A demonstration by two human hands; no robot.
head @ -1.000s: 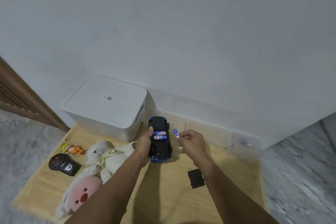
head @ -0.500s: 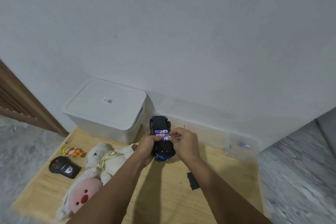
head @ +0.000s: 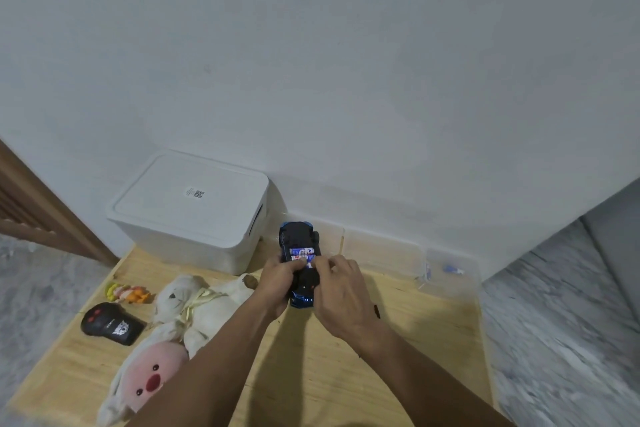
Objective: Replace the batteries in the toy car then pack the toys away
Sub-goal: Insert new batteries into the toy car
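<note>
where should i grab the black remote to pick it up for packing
Take the black remote across its narrower sides, coming from above with the hand. It lies flat on the wooden table, apart from the plush toys, so both long edges look free; the near-left side seems least crowded.

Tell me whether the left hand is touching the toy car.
Touching. The head view shows the left hand wrapped around the side of the upturned toy car, its thumb lying across the underside next to the batteries, with no gap visible.
</note>
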